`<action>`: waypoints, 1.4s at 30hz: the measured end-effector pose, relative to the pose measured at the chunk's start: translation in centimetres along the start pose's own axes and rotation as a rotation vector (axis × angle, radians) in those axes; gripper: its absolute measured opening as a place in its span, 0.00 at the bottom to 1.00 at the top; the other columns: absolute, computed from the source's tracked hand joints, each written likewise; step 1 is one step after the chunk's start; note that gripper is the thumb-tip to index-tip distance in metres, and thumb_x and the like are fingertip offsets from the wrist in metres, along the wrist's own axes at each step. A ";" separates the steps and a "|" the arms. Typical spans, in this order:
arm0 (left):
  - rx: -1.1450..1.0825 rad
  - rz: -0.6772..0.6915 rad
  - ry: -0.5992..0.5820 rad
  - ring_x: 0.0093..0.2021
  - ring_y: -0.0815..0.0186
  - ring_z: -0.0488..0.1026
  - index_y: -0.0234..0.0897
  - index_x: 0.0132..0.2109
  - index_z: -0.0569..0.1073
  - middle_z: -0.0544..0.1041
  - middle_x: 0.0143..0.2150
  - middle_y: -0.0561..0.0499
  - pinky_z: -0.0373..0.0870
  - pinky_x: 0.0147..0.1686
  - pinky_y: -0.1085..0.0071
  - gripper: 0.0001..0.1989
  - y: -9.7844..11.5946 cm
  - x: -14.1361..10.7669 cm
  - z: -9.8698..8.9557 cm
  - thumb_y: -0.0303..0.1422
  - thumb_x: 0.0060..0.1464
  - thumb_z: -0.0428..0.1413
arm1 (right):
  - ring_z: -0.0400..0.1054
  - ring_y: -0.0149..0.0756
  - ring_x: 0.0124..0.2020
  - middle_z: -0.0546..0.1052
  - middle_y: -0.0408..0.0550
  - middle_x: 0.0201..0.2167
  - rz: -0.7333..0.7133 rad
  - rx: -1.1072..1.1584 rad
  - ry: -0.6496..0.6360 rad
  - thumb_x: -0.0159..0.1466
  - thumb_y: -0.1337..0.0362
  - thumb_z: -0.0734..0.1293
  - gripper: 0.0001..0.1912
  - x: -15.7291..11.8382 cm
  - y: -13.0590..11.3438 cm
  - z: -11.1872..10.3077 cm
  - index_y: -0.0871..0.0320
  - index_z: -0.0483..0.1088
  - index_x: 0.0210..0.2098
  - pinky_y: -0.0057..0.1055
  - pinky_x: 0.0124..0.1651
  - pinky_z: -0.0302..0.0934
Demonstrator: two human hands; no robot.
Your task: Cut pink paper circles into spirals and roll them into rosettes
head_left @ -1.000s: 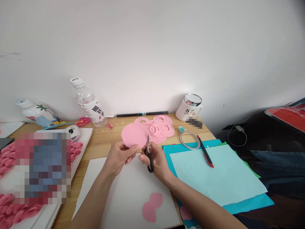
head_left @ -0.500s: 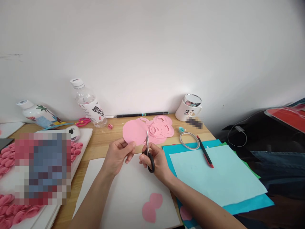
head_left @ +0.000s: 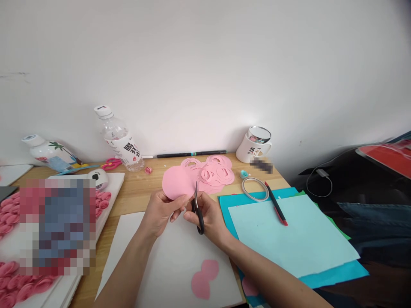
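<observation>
A round pink paper disc [head_left: 177,182] is pinched at its lower edge between the thumb and fingers of my left hand [head_left: 165,211]. My right hand [head_left: 207,216] is closed around black-handled scissors [head_left: 199,218], their blades pointing up at the disc's right edge. Behind the disc lies a heap of pink paper rings and cut-outs [head_left: 215,177]. Below my hands is a white board [head_left: 170,265], and two joined pink paper pieces [head_left: 204,280] rest on it.
Light blue sheets [head_left: 289,239] lie at right with a red-black pen [head_left: 276,205] and a roll of tape [head_left: 255,189]. Along the wall stand a white mug [head_left: 253,145] and a water bottle [head_left: 123,143]. A board with pink paper roses [head_left: 35,284] is at left.
The disc and my left hand have shifted slightly left and down. The scissors have moved a little left and lower, with their blades more upright along the disc's right edge.
</observation>
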State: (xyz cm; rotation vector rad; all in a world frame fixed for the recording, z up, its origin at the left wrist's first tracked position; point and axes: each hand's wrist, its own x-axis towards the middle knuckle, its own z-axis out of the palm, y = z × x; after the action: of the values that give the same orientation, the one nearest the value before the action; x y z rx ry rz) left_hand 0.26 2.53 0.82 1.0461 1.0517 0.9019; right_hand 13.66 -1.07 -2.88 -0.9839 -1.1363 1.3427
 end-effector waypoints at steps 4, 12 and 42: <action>-0.001 -0.006 0.005 0.12 0.79 0.55 0.32 0.16 0.67 0.63 0.12 0.58 0.48 0.12 0.79 0.13 0.0 0.0 0.0 0.31 0.40 0.61 | 0.58 0.28 0.24 0.64 0.38 0.22 -0.024 -0.008 -0.007 0.46 0.56 0.73 0.21 0.1 -0.2 0.0 0.57 0.61 0.32 0.27 0.28 0.54; 0.005 -0.012 0.013 0.12 0.80 0.54 0.31 0.19 0.70 0.64 0.13 0.58 0.47 0.13 0.79 0.10 0.0 -0.1 -0.4 0.31 0.40 0.61 | 0.54 0.26 0.21 0.61 0.37 0.20 0.008 -0.004 -0.012 0.47 0.55 0.73 0.19 -0.1 -0.1 0.0 0.58 0.64 0.31 0.25 0.25 0.51; 0.061 0.006 0.013 0.14 0.78 0.53 0.33 0.17 0.65 0.59 0.12 0.59 0.48 0.14 0.77 0.14 0.0 0.1 -0.3 0.33 0.40 0.60 | 0.57 0.26 0.19 0.65 0.38 0.19 0.046 -0.038 -0.014 0.46 0.54 0.72 0.19 -0.1 -0.2 0.1 0.58 0.64 0.30 0.25 0.23 0.53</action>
State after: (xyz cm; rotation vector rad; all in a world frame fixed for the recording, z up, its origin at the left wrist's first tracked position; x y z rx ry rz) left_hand -0.02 2.64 0.73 1.0961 1.0931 0.8874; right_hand 13.61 -1.13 -2.69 -1.0347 -1.1594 1.3710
